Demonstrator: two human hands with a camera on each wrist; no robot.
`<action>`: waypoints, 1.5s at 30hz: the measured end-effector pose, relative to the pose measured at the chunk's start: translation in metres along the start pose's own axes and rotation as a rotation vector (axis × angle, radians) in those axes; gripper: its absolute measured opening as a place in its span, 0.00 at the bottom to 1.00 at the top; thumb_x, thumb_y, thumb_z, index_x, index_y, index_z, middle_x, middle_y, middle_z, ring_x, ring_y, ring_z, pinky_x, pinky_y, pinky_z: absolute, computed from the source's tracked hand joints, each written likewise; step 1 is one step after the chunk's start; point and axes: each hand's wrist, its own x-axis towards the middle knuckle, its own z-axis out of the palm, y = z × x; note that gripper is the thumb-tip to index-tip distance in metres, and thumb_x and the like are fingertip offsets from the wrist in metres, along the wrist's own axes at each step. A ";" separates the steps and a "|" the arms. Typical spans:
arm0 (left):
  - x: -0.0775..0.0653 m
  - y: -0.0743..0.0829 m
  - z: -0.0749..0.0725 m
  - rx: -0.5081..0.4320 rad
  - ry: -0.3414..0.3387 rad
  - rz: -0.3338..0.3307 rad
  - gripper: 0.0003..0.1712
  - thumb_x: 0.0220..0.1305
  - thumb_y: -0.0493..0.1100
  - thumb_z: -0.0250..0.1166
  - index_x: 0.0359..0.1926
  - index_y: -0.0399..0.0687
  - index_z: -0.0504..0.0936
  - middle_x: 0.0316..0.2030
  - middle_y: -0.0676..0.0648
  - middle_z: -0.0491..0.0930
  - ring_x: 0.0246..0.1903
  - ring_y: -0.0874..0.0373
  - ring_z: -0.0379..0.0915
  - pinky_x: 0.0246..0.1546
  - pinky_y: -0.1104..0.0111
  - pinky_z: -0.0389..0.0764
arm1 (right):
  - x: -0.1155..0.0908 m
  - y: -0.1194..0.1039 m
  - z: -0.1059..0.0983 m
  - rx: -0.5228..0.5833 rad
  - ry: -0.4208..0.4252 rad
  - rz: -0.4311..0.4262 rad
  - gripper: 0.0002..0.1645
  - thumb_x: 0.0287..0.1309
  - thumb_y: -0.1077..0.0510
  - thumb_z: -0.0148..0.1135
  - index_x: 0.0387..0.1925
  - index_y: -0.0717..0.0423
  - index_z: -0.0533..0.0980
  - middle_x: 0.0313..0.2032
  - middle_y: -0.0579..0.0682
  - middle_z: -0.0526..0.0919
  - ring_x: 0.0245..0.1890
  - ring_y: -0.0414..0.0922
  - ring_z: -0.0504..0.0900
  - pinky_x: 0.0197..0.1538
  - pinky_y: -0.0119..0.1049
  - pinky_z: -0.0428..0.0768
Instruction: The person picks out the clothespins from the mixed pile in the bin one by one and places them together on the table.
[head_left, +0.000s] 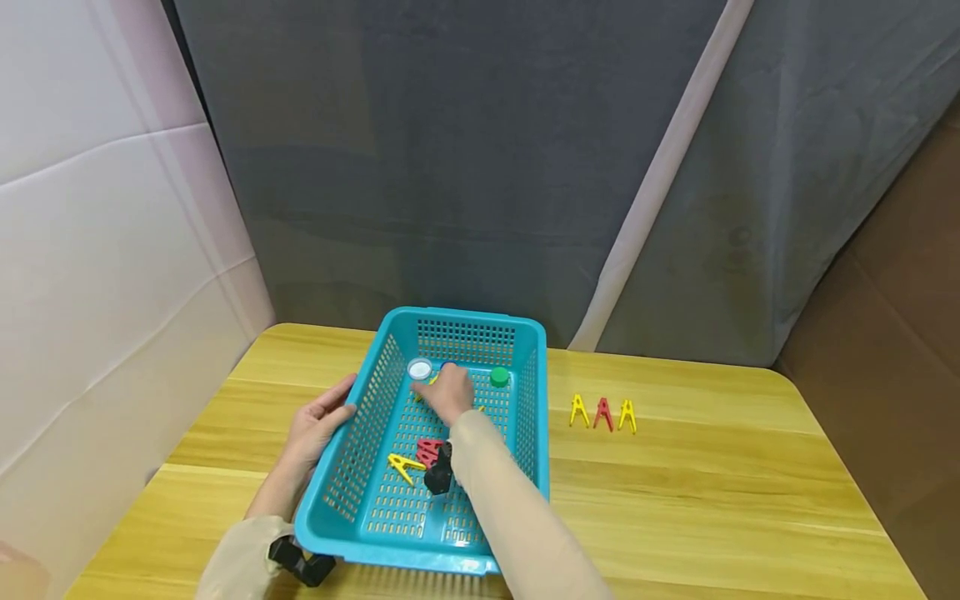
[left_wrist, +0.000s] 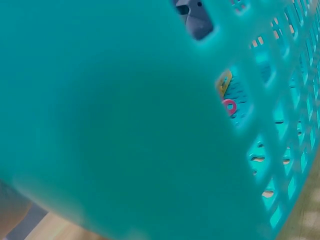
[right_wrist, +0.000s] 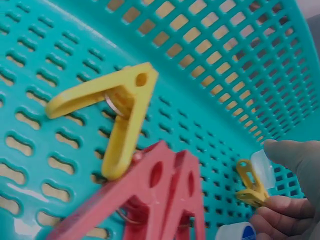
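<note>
Hands [head_left: 309, 433] [head_left: 452, 393] at basket [head_left: 405, 557], yellow clip [right_wrist: 256, 187], cap [right_wrist: 231, 232] (print [right_wrist: 248, 233] unreadable)

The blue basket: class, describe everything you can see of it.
The blue basket is rectangular, open upward and looks plastic, with a solid rim, rounded corners, and walls and floor pierced by rows of holes. Its long sides run roughly front to back over the wooden table; whether its whole base rests there is unclear. The left hand touches its left side from outside; the right hand is inside it. Yellow clips, red clips and a green cap lie on its floor.
</note>
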 end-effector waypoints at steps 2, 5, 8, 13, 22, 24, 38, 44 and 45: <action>0.000 0.000 0.001 -0.003 -0.001 -0.004 0.31 0.62 0.31 0.58 0.65 0.27 0.59 0.40 0.68 0.79 0.41 0.73 0.75 0.38 0.78 0.77 | 0.001 0.001 0.003 -0.039 -0.002 0.019 0.22 0.41 0.47 0.75 0.18 0.57 0.73 0.17 0.48 0.73 0.16 0.41 0.69 0.17 0.36 0.69; 0.001 0.000 0.002 -0.010 -0.002 -0.008 0.31 0.63 0.31 0.58 0.65 0.27 0.59 0.40 0.68 0.79 0.41 0.73 0.75 0.38 0.78 0.77 | 0.001 0.002 0.005 -0.070 0.002 0.043 0.22 0.39 0.47 0.76 0.23 0.59 0.75 0.21 0.51 0.77 0.19 0.44 0.74 0.20 0.39 0.73; 0.001 0.001 0.002 -0.014 0.000 -0.008 0.31 0.63 0.30 0.57 0.66 0.28 0.59 0.40 0.67 0.79 0.40 0.73 0.75 0.38 0.78 0.77 | 0.001 0.002 0.005 -0.066 0.003 0.061 0.21 0.38 0.49 0.76 0.24 0.59 0.75 0.22 0.52 0.77 0.21 0.46 0.75 0.21 0.41 0.74; 0.001 0.001 0.003 -0.036 0.004 -0.007 0.31 0.62 0.29 0.57 0.65 0.27 0.58 0.40 0.67 0.79 0.40 0.72 0.75 0.38 0.78 0.77 | 0.002 0.001 0.004 -0.058 -0.010 0.077 0.18 0.39 0.54 0.74 0.24 0.58 0.72 0.21 0.50 0.74 0.20 0.47 0.74 0.21 0.41 0.73; 0.001 0.000 0.002 -0.034 0.000 0.005 0.30 0.62 0.30 0.58 0.64 0.28 0.61 0.41 0.67 0.79 0.41 0.72 0.75 0.38 0.78 0.77 | 0.002 0.001 0.000 -0.016 -0.052 0.083 0.15 0.40 0.60 0.73 0.19 0.56 0.71 0.18 0.48 0.69 0.17 0.44 0.68 0.17 0.36 0.67; 0.001 0.000 0.002 -0.038 -0.003 0.007 0.30 0.62 0.30 0.58 0.64 0.28 0.60 0.41 0.67 0.79 0.41 0.72 0.75 0.38 0.78 0.77 | 0.002 0.002 -0.001 -0.006 -0.054 0.084 0.16 0.39 0.61 0.72 0.17 0.55 0.69 0.17 0.48 0.68 0.16 0.43 0.67 0.17 0.35 0.66; 0.002 0.000 0.000 -0.010 -0.013 0.013 0.31 0.63 0.31 0.58 0.65 0.27 0.59 0.41 0.69 0.78 0.42 0.73 0.74 0.39 0.78 0.77 | 0.010 0.003 -0.020 -0.064 -0.032 0.045 0.15 0.38 0.60 0.73 0.16 0.61 0.73 0.19 0.52 0.74 0.17 0.44 0.71 0.18 0.35 0.72; 0.001 0.001 0.000 -0.018 0.001 0.003 0.31 0.63 0.30 0.58 0.65 0.27 0.58 0.41 0.69 0.78 0.42 0.74 0.74 0.39 0.79 0.77 | 0.009 -0.002 -0.039 -0.131 -0.052 0.012 0.29 0.41 0.56 0.74 0.08 0.51 0.60 0.15 0.47 0.64 0.16 0.41 0.62 0.17 0.32 0.63; 0.001 0.001 0.000 -0.013 0.001 0.002 0.32 0.63 0.31 0.58 0.65 0.27 0.58 0.41 0.69 0.78 0.42 0.74 0.74 0.39 0.79 0.77 | 0.009 -0.003 -0.042 -0.135 -0.063 0.002 0.31 0.41 0.56 0.74 0.08 0.50 0.58 0.14 0.45 0.61 0.15 0.40 0.59 0.16 0.31 0.60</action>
